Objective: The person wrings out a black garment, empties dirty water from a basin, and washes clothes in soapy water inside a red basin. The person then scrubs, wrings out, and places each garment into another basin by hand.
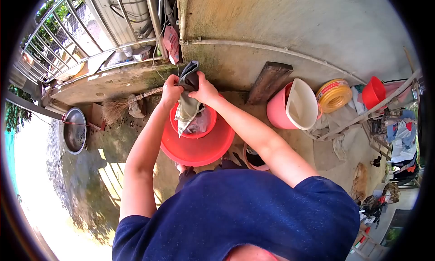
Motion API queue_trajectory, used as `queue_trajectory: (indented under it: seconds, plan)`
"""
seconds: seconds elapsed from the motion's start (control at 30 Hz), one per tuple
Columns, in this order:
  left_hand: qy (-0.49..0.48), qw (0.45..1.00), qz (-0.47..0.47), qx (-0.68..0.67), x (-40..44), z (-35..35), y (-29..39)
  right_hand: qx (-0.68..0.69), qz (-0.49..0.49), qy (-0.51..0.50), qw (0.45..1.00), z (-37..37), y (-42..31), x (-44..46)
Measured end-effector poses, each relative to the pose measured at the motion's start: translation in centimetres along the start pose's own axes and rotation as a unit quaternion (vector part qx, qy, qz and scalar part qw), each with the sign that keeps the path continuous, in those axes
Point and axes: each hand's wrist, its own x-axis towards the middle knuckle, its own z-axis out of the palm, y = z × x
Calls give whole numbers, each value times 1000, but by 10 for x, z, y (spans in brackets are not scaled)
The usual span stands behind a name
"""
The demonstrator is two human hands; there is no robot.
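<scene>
Both my hands grip a wrung-looking cloth item [186,108], dark grey at the top and pale green with a pattern lower down; I cannot tell which garment it is. My left hand [171,91] pinches its left side, and my right hand [205,90] closes on its right side. The cloth hangs over a small red tub [197,135], which has pale, wet-looking material [201,122] inside. That tub stands within or on top of a wide red basin [192,156] in front of my feet.
To the right stand a pink bucket [277,110] with a white container [302,102] in it, a leaning wooden plank [269,83], a yellow hose coil [335,96] and a red pail [374,92]. On the left are a broom [118,109] and a metal basin [75,132].
</scene>
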Motion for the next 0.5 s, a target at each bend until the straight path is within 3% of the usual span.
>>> queue_trajectory:
  seconds: [0.03, 0.1, 0.17, 0.2, 0.3, 0.33, 0.4, 0.5]
  plan:
    - [4, 1000, -9, -28, -3, 0, 3, -19, 46, 4, 999, -1, -4, -1]
    - [17, 998, -20, -61, -1, -5, -8, -17, 27, 56, 998, 11, 7, 4]
    - [32, 994, -33, -97, 1, -6, -11, 118, 184, -10, 976, 4, -4, -3]
    - [40, 990, -49, -124, 1, -7, -14, 262, 214, -117, 934, -2, -6, -8]
    - [49, 984, -73, -157, -9, -12, 5, 343, 206, -133, 907, 14, 15, -2]
    - [49, 992, -62, -99, -12, -16, 14, 381, 197, -128, 894, 9, 15, -5]
    - [34, 999, -25, 17, -18, -23, 29, 452, 151, -60, 877, 4, 19, -3]
    - [3, 997, -76, 30, -14, -41, 31, 559, 160, 36, 813, -20, 14, -10]
